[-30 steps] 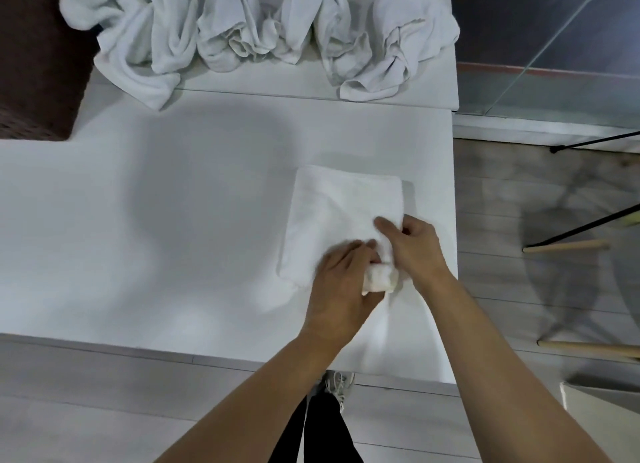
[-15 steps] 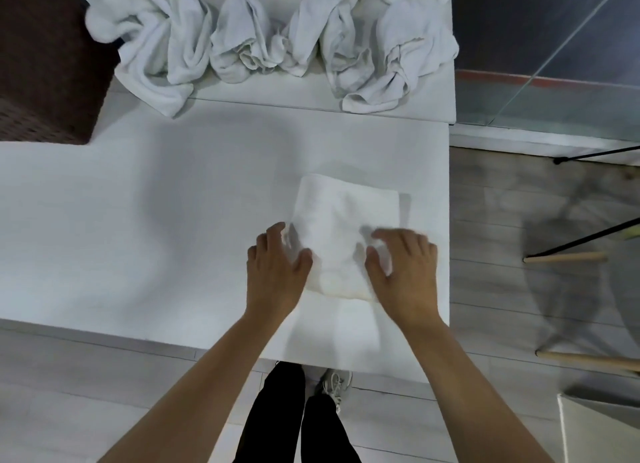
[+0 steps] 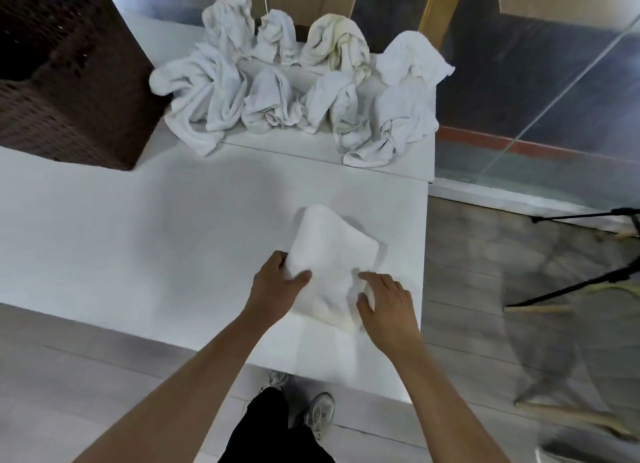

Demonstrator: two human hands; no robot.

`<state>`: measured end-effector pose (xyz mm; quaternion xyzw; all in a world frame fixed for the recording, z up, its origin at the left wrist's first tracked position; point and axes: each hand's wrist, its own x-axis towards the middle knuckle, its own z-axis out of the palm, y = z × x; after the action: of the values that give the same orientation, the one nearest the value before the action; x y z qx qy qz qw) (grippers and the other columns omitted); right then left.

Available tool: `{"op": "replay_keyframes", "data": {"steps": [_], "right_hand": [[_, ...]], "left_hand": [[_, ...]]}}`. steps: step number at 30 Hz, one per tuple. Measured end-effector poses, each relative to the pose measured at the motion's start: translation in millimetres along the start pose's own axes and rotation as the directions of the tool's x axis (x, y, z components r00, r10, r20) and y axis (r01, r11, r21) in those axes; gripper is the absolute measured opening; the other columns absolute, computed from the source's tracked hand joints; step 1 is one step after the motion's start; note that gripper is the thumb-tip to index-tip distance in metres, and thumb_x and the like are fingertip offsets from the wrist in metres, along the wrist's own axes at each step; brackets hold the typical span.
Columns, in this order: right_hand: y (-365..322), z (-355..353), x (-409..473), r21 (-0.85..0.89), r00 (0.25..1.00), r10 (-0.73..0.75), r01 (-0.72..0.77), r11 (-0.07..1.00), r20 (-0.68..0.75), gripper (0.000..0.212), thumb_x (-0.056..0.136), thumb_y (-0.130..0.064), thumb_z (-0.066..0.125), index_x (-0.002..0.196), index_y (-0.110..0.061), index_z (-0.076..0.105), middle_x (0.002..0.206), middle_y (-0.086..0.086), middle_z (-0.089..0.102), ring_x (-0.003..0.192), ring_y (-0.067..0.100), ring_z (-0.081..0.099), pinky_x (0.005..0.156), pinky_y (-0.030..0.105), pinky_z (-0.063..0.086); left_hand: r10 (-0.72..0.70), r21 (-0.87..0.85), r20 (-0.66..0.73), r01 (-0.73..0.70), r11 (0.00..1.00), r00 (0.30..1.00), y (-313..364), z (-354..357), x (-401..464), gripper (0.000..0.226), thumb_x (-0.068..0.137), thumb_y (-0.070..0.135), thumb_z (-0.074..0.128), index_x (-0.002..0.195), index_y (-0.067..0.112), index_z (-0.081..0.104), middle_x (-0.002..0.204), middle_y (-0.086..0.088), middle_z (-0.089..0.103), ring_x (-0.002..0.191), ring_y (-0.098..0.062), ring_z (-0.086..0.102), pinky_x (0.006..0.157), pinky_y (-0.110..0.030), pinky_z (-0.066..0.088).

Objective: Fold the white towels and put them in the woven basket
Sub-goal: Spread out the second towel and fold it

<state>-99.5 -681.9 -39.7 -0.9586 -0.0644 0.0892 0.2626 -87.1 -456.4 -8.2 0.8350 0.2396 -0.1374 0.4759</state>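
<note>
I see the room first: a grey plank floor, a glass partition along the far right, and dark tripod legs splayed on the floor beside the table.

The white worktop fills most of my view, with a second white slab butted against its far edge. It gives a broad flat area for folding, which I judge is why the work sits near the front right corner, close to the body.

The woven basket, dark brown, stands at the far left on the worktop, well apart from the hands; its inside is too dark for me to tell what it holds. I take it as the drop point, reachable with a swing to the left.

The pile of crumpled towels lies along the far slab, just beside the basket, a waiting stock.

The folded towel is a compact thick square, turned diagonally, near the right edge of the worktop. It looks lifted at its near side.

My left hand grips its left edge, thumb on top and fingers curled under. My right hand pinches the near right corner, fingers bent onto the cloth. With both sides held, I judge the towel is ready to carry to the basket.
</note>
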Motion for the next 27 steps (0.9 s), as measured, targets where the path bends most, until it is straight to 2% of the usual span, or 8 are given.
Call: {"op": "replay_keyframes", "data": {"steps": [4, 8, 13, 18, 20, 22, 24, 27], "right_hand": [[-24, -24, 6, 0.075, 0.999, -0.005, 0.009, 0.997, -0.05, 0.046, 0.093, -0.019, 0.062, 0.138, -0.027, 0.053, 0.125, -0.004, 0.059, 0.11, 0.022, 0.058, 0.092, 0.032, 0.04], [-66, -49, 22, 0.119, 0.989, -0.088, 0.101, 0.988, -0.116, 0.068, 0.088, -0.018, 0.069, 0.149, -0.03, 0.041, 0.132, -0.002, 0.05, 0.114, 0.02, 0.051, 0.096, 0.03, 0.037], [-127, -70, 47, 0.0, 0.97, -0.234, 0.235, 0.972, 0.062, 0.095, 0.081, -0.029, 0.072, 0.157, -0.044, 0.018, 0.158, -0.004, 0.027, 0.14, 0.02, 0.034, 0.115, 0.04, 0.03], [-194, -64, 67, -0.028, 0.91, -0.37, 0.382, 0.924, 0.185, 0.077, 0.075, -0.033, 0.075, 0.144, -0.044, 0.042, 0.163, -0.013, 0.022, 0.144, 0.014, 0.028, 0.115, 0.032, 0.019], [-226, -57, 73, -0.018, 0.885, -0.416, 0.429, 0.903, 0.209, 0.061, 0.07, -0.033, 0.077, 0.127, -0.04, 0.056, 0.152, -0.014, 0.043, 0.137, 0.012, 0.041, 0.113, 0.031, 0.026], [-260, -46, 76, 0.019, 0.875, -0.429, 0.436, 0.9, 0.226, 0.046, 0.067, -0.031, 0.077, 0.11, -0.035, 0.063, 0.122, -0.016, 0.065, 0.116, 0.012, 0.059, 0.102, 0.032, 0.042], [-294, -35, 73, 0.123, 0.881, -0.396, 0.377, 0.918, 0.26, 0.037, 0.07, -0.027, 0.078, 0.104, -0.035, 0.064, 0.1, -0.017, 0.069, 0.096, 0.007, 0.065, 0.084, 0.029, 0.051], [-345, -13, 68, 0.222, 0.876, -0.376, 0.319, 0.922, 0.303, 0.029, 0.077, -0.027, 0.077, 0.097, -0.04, 0.06, 0.089, -0.017, 0.069, 0.079, -0.001, 0.063, 0.064, 0.021, 0.049]], "left_hand": [[0.125, 0.078, -0.005, -0.124, 0.989, 0.992, 17, -34, -24, 0.028, 0.084, 0.041, 0.073, 0.106, 0.032, 0.058, 0.092, 0.016, 0.066, 0.084, -0.002, 0.061, 0.06, -0.019, 0.043], [0.227, 0.205, 0.004, -0.223, 0.953, 0.974, 23, -75, -47, 0.031, 0.082, 0.041, 0.072, 0.11, 0.038, 0.058, 0.094, 0.02, 0.065, 0.084, -0.006, 0.063, 0.07, -0.027, 0.051], [0.337, 0.365, -0.05, -0.297, 0.882, 0.94, 20, -129, -68, 0.032, 0.084, 0.038, 0.069, 0.115, 0.038, 0.058, 0.101, 0.017, 0.066, 0.091, -0.011, 0.062, 0.078, -0.033, 0.052], [0.408, 0.39, -0.114, -0.337, 0.857, 0.906, -3, -190, -80, 0.04, 0.083, 0.037, 0.07, 0.12, 0.04, 0.057, 0.105, 0.019, 0.064, 0.098, -0.011, 0.057, 0.084, -0.033, 0.048], [0.406, 0.393, -0.137, -0.327, 0.859, 0.903, -17, -218, -83, 0.04, 0.083, 0.036, 0.071, 0.12, 0.042, 0.057, 0.102, 0.019, 0.062, 0.096, -0.01, 0.055, 0.081, -0.03, 0.047], [0.404, 0.388, -0.158, -0.32, 0.864, 0.901, -34, -248, -85, 0.039, 0.083, 0.038, 0.071, 0.119, 0.045, 0.056, 0.102, 0.02, 0.061, 0.095, -0.008, 0.053, 0.08, -0.028, 0.046], [0.389, 0.347, -0.193, -0.308, 0.886, 0.901, -57, -278, -86, 0.04, 0.084, 0.04, 0.07, 0.119, 0.049, 0.053, 0.104, 0.022, 0.058, 0.097, -0.005, 0.05, 0.08, -0.026, 0.046], [0.359, 0.271, -0.256, -0.29, 0.918, 0.898, -91, -326, -89, 0.042, 0.085, 0.042, 0.07, 0.122, 0.051, 0.052, 0.11, 0.024, 0.054, 0.102, -0.004, 0.046, 0.083, -0.024, 0.045]]}}
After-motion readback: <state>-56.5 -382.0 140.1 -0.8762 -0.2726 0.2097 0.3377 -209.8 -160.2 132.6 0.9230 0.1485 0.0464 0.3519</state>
